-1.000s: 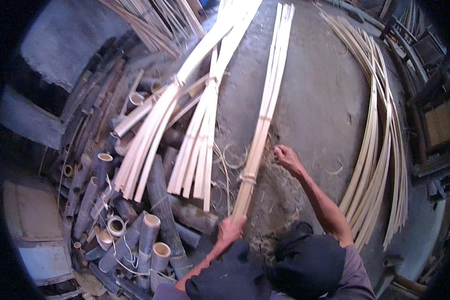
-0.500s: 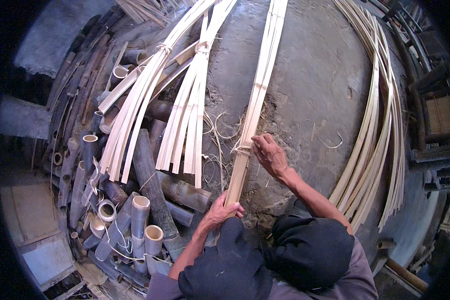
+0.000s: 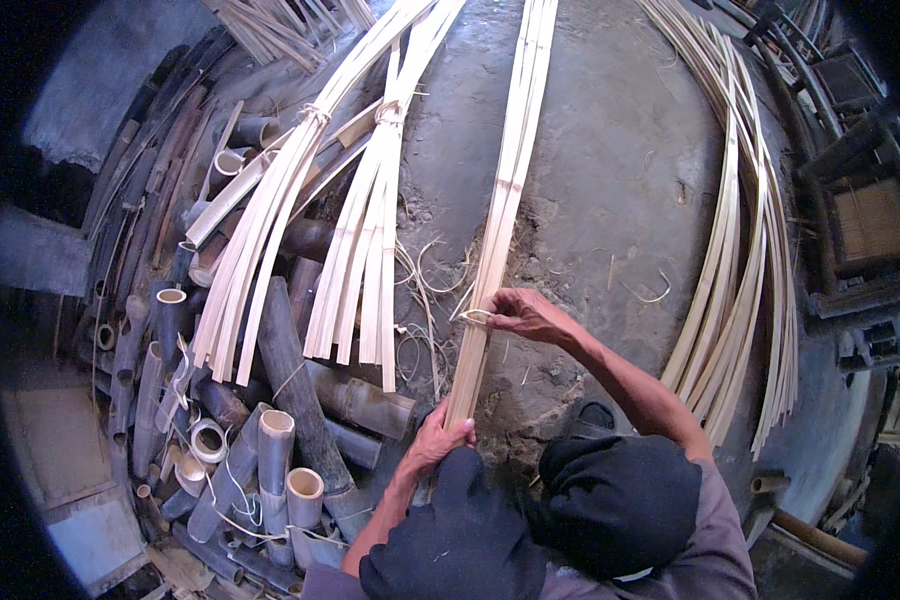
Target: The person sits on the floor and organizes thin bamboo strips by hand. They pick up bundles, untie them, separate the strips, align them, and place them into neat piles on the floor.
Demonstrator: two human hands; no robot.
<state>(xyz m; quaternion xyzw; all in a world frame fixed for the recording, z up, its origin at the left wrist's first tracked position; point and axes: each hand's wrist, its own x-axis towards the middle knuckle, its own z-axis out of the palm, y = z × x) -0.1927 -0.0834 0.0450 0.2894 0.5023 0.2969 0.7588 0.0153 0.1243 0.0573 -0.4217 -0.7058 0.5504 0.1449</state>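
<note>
A long bundle of pale bamboo strips (image 3: 495,235) runs from my lap area toward the far edge. My left hand (image 3: 436,437) is closed around its near end. A thin pale tie (image 3: 473,316) crosses the bundle a little farther up. My right hand (image 3: 520,314) is at the bundle's right side, thumb and fingers pinched together on the tie. Both my knees, in dark cloth, are bent at the lower middle, close to the near end of the strips.
Two tied strip bundles (image 3: 260,235) (image 3: 375,225) lie left, over a heap of cut bamboo tubes (image 3: 275,450). Another sheaf of strips (image 3: 735,260) curves along the right. Thin curled scraps (image 3: 652,290) lie on the grey floor (image 3: 610,150). Wooden frames (image 3: 870,220) stand far right.
My right hand has turned and come down to the tie, its fingers now pinched beside it. My left hand still grips the near end. The whole view has shifted slightly.
</note>
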